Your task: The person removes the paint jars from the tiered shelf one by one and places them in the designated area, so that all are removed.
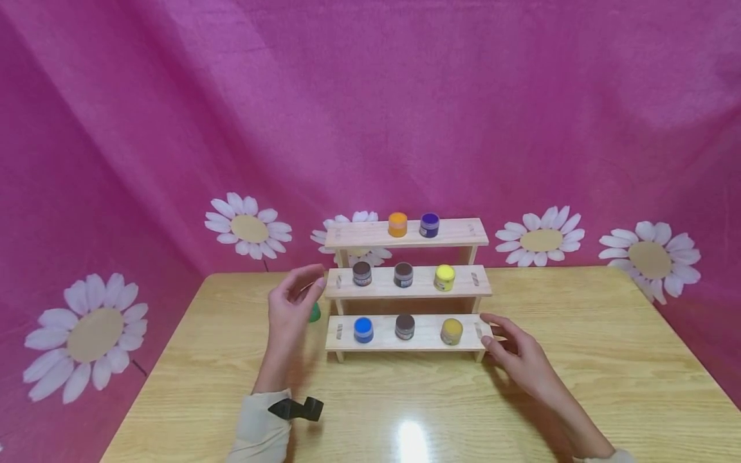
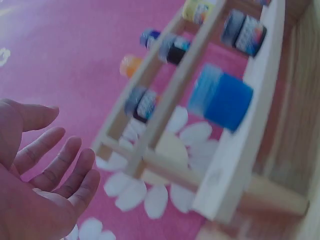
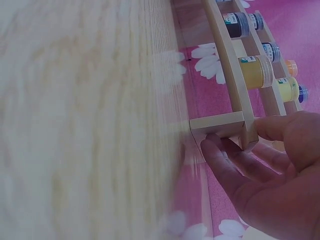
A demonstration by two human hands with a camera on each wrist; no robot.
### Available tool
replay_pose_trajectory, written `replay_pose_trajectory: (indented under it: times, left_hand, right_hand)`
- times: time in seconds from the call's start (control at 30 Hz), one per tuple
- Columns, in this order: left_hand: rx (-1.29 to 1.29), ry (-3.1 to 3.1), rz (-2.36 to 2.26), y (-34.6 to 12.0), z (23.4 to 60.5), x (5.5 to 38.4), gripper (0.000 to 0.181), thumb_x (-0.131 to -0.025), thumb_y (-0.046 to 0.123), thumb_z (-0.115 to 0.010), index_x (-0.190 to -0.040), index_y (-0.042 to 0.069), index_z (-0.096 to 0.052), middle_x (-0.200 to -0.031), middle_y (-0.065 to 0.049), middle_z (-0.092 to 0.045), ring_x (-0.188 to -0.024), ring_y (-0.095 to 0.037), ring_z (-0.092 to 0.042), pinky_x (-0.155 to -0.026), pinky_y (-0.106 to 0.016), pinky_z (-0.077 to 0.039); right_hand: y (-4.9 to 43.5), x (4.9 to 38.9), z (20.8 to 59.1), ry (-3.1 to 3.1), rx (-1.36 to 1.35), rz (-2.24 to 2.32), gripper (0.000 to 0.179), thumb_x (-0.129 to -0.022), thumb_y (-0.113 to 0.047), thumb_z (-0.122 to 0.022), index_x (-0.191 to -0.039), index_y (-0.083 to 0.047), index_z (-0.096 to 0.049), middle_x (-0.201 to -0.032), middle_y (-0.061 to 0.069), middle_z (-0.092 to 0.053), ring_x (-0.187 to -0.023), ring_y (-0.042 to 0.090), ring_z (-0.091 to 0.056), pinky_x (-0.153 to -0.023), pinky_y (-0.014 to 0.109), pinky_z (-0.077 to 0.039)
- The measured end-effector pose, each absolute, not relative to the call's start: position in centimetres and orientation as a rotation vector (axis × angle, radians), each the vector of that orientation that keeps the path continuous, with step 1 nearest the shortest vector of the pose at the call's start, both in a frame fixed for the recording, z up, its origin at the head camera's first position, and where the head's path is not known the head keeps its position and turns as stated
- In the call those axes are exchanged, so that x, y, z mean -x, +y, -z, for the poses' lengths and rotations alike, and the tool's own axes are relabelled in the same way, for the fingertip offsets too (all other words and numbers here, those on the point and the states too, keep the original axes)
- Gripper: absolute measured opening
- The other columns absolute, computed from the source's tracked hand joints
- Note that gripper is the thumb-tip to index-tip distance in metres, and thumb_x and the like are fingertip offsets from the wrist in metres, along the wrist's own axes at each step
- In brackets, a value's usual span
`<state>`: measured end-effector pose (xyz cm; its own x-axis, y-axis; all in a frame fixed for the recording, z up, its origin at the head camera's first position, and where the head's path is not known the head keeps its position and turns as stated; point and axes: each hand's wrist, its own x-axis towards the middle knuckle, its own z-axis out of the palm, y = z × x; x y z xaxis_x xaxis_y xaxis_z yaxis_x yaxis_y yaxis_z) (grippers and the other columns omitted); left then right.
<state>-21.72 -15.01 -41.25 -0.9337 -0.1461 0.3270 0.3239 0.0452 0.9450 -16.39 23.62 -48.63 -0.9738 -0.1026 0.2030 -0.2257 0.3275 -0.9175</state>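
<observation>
A three-step wooden shelf [image 1: 428, 287] stands on the table, carrying several small paint jars. My right hand [image 1: 523, 360] grips the right end of its bottom step; in the right wrist view the thumb lies over the step's edge and the fingertips are at the leg underneath. Beside the shelf's left end is my left hand [image 1: 294, 299], its fingers loosely bent and holding nothing. In the left wrist view that hand [image 2: 47, 175] is apart from the wood. The bottom step bears a blue jar [image 1: 363, 330], a dark jar [image 1: 404, 326] and an ochre jar [image 1: 451, 331].
Two dark jars and a yellow jar [image 1: 444, 278] stand on the middle step. On top are an orange jar [image 1: 397, 225] and a purple jar [image 1: 429, 226]. Something green [image 1: 314, 313] lies partly hidden behind the left hand. A pink cloth [image 1: 370, 116] with daisies hangs behind the table [image 1: 579, 334].
</observation>
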Motion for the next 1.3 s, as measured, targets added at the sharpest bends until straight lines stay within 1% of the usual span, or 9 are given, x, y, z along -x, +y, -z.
replay_pose_trajectory:
  times: [0.13, 0.27, 0.43, 0.63, 0.8, 1.0, 1.1, 1.2, 1.3]
  left_hand:
    - [0.246, -1.961, 1.957, -13.8, 40.3, 21.7, 0.027, -0.096, 0.004, -0.072, -0.123, 0.0, -0.069, -0.122, -0.015, -0.069, -0.116, -0.023, -0.064, -0.102, -0.028, -0.053]
    - [0.277, -1.956, 1.96, -12.1, 39.8, 21.8, 0.029, -0.096, 0.006, -0.072, -0.124, 0.001, -0.069, -0.122, -0.014, -0.068, -0.116, -0.024, -0.063, -0.103, -0.027, -0.051]
    - [0.344, -1.921, 1.96, -10.2, 38.5, 22.6, 0.028, -0.097, 0.009, -0.072, -0.124, 0.002, -0.069, -0.123, -0.012, -0.069, -0.117, -0.029, -0.064, -0.104, -0.029, -0.051]
    - [0.367, -1.892, 1.953, -9.0, 36.8, 24.2, 0.025, -0.097, 0.005, -0.07, -0.122, 0.002, -0.07, -0.12, -0.011, -0.071, -0.114, -0.024, -0.066, -0.102, -0.029, -0.053]
    - [0.421, -1.995, 1.887, -7.9, 35.6, 25.7, 0.03, -0.097, 0.01, -0.072, -0.126, 0.004, -0.069, -0.124, -0.009, -0.07, -0.117, -0.022, -0.065, -0.105, -0.033, -0.051]
    - [0.412, -2.086, 1.843, -6.9, 34.7, 27.9, 0.034, -0.097, 0.013, -0.073, -0.129, 0.004, -0.067, -0.128, -0.015, -0.067, -0.119, -0.025, -0.062, -0.109, -0.039, -0.048]
    - [0.382, -2.179, 1.825, -6.4, 34.5, 28.7, 0.039, -0.096, 0.016, -0.074, -0.133, 0.005, -0.065, -0.132, -0.014, -0.065, -0.124, -0.026, -0.06, -0.109, -0.039, -0.048]
    - [0.342, -2.263, 1.814, -6.0, 34.5, 29.3, 0.044, -0.096, 0.018, -0.075, -0.137, 0.008, -0.063, -0.135, -0.011, -0.064, -0.127, -0.024, -0.058, -0.108, -0.037, -0.05]
    - [0.318, -2.318, 1.819, -5.6, 34.5, 29.8, 0.047, -0.095, 0.021, -0.076, -0.139, 0.01, -0.062, -0.136, -0.007, -0.064, -0.126, -0.023, -0.06, -0.105, -0.035, -0.052]
  right_hand:
    - [23.4, 16.5, 48.5, -2.47, -0.318, -1.731, 0.04, -0.102, -0.001, -0.06, -0.14, 0.008, -0.052, -0.117, 0.031, -0.065, -0.09, 0.013, -0.07, -0.075, 0.033, -0.064]
    - [23.6, 16.4, 48.4, -2.482, -0.336, -1.711, 0.041, -0.102, -0.002, -0.061, -0.141, 0.008, -0.052, -0.118, 0.031, -0.065, -0.092, 0.015, -0.07, -0.075, 0.033, -0.063]
    - [23.9, 16.2, 48.6, -2.488, -0.33, -1.688, 0.041, -0.102, -0.002, -0.061, -0.141, 0.007, -0.053, -0.118, 0.03, -0.065, -0.092, 0.011, -0.069, -0.076, 0.032, -0.063]
    - [23.7, 16.2, 48.8, -2.5, -0.353, -1.681, 0.041, -0.102, -0.002, -0.061, -0.141, 0.008, -0.052, -0.118, 0.032, -0.065, -0.092, 0.014, -0.07, -0.075, 0.032, -0.063]
    - [23.6, 16.3, 48.5, -2.509, -0.342, -1.647, 0.04, -0.102, -0.003, -0.061, -0.141, 0.006, -0.053, -0.116, 0.029, -0.066, -0.09, 0.011, -0.069, -0.075, 0.031, -0.063]
    - [23.7, 16.6, 48.3, -2.492, -0.372, -1.643, 0.04, -0.102, -0.002, -0.061, -0.14, 0.007, -0.053, -0.115, 0.03, -0.066, -0.089, 0.008, -0.068, -0.075, 0.031, -0.063]
    - [23.7, 16.7, 48.4, -2.487, -0.366, -1.655, 0.04, -0.102, -0.002, -0.061, -0.14, 0.007, -0.054, -0.115, 0.03, -0.066, -0.089, 0.008, -0.069, -0.075, 0.031, -0.063]
    - [23.7, 16.5, 48.6, -2.498, -0.366, -1.663, 0.04, -0.102, -0.003, -0.061, -0.14, 0.008, -0.053, -0.117, 0.031, -0.065, -0.09, 0.008, -0.069, -0.076, 0.031, -0.063]
    - [23.7, 16.4, 48.6, -2.502, -0.353, -1.665, 0.04, -0.103, -0.003, -0.061, -0.141, 0.007, -0.053, -0.117, 0.031, -0.065, -0.09, 0.007, -0.068, -0.076, 0.031, -0.063]
